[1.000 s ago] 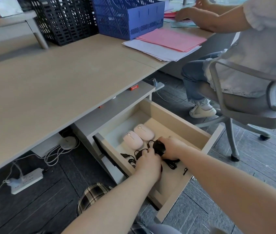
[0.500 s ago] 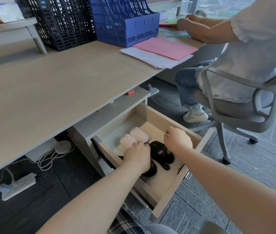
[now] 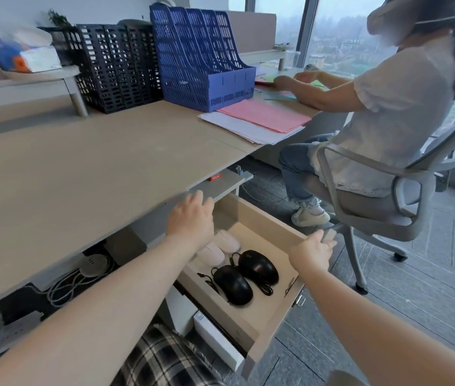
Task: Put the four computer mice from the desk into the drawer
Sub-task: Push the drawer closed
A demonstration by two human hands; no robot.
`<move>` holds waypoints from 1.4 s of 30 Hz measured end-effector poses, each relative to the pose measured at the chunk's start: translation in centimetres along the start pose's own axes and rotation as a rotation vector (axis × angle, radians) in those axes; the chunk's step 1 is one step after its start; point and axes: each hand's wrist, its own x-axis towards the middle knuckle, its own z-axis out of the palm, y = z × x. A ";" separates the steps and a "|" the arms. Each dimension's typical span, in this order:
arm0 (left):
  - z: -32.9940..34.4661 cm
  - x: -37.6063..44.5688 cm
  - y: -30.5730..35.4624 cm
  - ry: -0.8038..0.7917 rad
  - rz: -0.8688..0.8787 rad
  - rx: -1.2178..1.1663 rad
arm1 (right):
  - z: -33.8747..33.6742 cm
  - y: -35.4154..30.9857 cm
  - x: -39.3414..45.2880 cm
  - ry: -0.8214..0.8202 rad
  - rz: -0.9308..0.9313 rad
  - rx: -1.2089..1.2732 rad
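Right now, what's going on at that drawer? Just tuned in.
A person is putting computer mice away. The open drawer holds all four: two pink mice toward the back and two black corded mice in front of them. Both hands are empty, fingers spread: the left hand hovers near the desk edge above the drawer, the right hand is at the drawer's right rim. No mice show on the desk. The drawer is not yet shut.

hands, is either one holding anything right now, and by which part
Nothing is held. The left hand hovers open above the drawer; the right hand is open by its right wall. All four mice lie inside.
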 end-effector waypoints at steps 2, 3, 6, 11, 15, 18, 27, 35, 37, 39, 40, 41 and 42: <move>-0.4 0.4 -0.8 0.044 0.000 -0.007 | 0.2 -0.3 0.0 -0.002 0.009 0.059; -0.6 0.6 -1.2 0.052 0.002 -0.007 | 0.3 -0.6 -0.1 -0.001 0.014 0.088; -0.9 1.7 -2.5 0.053 -0.015 -0.011 | 1.0 -1.6 -0.3 0.027 0.006 0.218; -0.6 4.0 -4.8 0.037 -0.054 -0.006 | 3.1 -4.3 0.7 0.000 -0.013 0.232; -0.7 5.7 -6.5 -0.072 -0.123 -0.060 | 5.3 -6.7 1.6 -0.044 0.049 0.314; -0.9 6.8 -7.5 -0.180 -0.096 -0.132 | 7.0 -8.4 1.1 -0.164 -0.001 0.184; -0.6 9.5 -9.6 -0.227 -0.007 -0.146 | 12.1 -11.5 -0.2 -0.178 -0.120 0.407; 0.1 10.5 -10.3 -0.188 -0.010 -0.147 | 14.9 -12.2 -0.4 -0.247 -0.189 0.328; 0.0 10.5 -10.3 -0.187 -0.007 -0.147 | 15.4 -12.4 0.0 -0.252 -0.211 0.271; 0.0 10.7 -10.4 -0.182 -0.007 -0.143 | 15.4 -12.7 0.2 -0.246 -0.242 0.244; 0.1 10.7 -10.4 -0.180 -0.006 -0.141 | 15.3 -12.9 0.1 -0.253 -0.247 0.242; 0.2 10.7 -10.5 -0.185 -0.008 -0.138 | 15.2 -12.9 0.0 -0.264 -0.246 0.249; 0.3 10.7 -10.5 -0.188 -0.008 -0.135 | 15.2 -12.8 0.0 -0.276 -0.249 0.252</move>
